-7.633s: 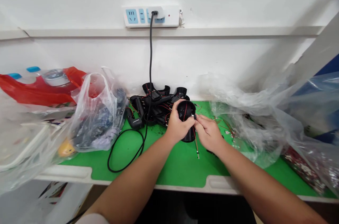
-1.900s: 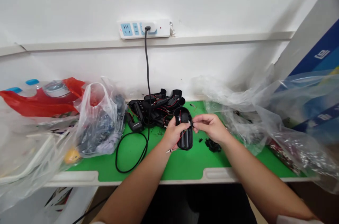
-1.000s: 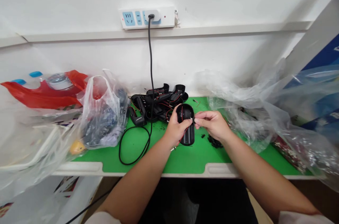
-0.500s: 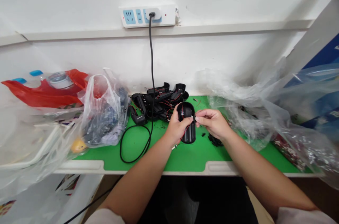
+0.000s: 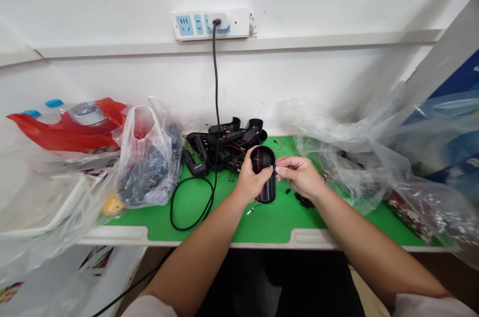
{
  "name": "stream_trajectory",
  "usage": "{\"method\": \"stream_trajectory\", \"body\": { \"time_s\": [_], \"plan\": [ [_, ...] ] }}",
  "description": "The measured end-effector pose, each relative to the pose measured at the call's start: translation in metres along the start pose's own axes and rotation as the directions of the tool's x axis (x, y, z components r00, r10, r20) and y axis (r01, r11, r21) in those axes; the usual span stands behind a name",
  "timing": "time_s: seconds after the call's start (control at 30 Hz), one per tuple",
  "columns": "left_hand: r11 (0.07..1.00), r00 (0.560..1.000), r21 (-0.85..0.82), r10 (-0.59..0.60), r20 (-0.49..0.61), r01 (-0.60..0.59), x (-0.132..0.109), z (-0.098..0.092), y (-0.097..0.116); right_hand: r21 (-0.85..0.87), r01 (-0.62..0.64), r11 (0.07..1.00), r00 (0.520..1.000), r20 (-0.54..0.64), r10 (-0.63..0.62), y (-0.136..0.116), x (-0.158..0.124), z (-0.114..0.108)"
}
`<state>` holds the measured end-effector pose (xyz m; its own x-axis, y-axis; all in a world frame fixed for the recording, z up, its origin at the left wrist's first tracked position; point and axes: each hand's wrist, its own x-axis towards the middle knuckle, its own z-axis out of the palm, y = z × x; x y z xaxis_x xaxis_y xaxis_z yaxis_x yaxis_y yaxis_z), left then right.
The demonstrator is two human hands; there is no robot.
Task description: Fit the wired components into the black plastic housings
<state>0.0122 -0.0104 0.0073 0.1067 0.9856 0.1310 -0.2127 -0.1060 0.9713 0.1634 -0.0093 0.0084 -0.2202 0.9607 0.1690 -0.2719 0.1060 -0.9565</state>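
My left hand (image 5: 251, 177) is closed round the left side of a black plastic housing (image 5: 268, 192), its thumb laid across the middle. A thin red wire runs inside the rounded top of the housing, and a wire with a small white connector (image 5: 250, 211) hangs below my left hand. My right hand (image 5: 299, 174) pinches at the housing's right edge; whatever lies between its fingertips is too small to make out. Under the right hand lies a small heap of black parts (image 5: 304, 200), with one loose black piece (image 5: 288, 190) beside it.
Behind my left hand is a pile of black housings with red wires (image 5: 224, 142). A black cable (image 5: 216, 82) drops from the power strip (image 5: 211, 24) and loops on the green mat (image 5: 232, 229). Plastic bags (image 5: 149, 167) stand left; clear plastic sheeting (image 5: 348, 157) lies right.
The white connector below my left hand has swung slightly and shows more clearly. Both hands keep nearly the same place on the housing; the view has shifted a little.
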Motion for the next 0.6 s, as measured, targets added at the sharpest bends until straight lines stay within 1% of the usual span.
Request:
{"method": "stream_trajectory", "body": {
  "time_s": [0.2,0.33,0.4,0.43,0.5,0.57,0.6],
  "plan": [
    [1.000,1.000,0.016,0.016,-0.005,-0.016,0.001,0.001,0.005,0.073,-0.046,0.996,0.999,-0.007,0.047,0.003,0.001,0.002],
    [1.000,1.000,0.008,0.011,-0.010,-0.011,0.001,0.001,0.006,0.038,-0.055,0.998,0.998,-0.033,0.057,0.006,0.001,0.001],
    [1.000,1.000,0.016,0.017,-0.025,-0.017,0.001,0.000,0.005,-0.038,-0.066,0.997,0.997,-0.040,0.064,0.005,0.001,0.001],
    [1.000,1.000,0.014,0.018,-0.019,-0.017,0.001,0.000,0.005,-0.104,-0.050,0.993,0.999,-0.026,0.048,0.004,0.000,0.001],
    [0.999,1.000,0.014,0.031,0.000,-0.031,0.001,-0.001,0.005,-0.282,0.038,0.959,0.999,0.042,-0.027,0.000,-0.002,0.003],
    [0.994,0.996,0.058,0.093,-0.005,-0.093,0.001,-0.002,0.005,-0.450,0.156,0.879,0.986,0.121,-0.113,-0.004,-0.004,0.006],
    [0.986,0.990,0.096,0.139,-0.015,-0.137,0.001,-0.002,0.006,-0.508,0.204,0.837,0.978,0.149,-0.147,-0.005,-0.006,0.008]
  ]
}}
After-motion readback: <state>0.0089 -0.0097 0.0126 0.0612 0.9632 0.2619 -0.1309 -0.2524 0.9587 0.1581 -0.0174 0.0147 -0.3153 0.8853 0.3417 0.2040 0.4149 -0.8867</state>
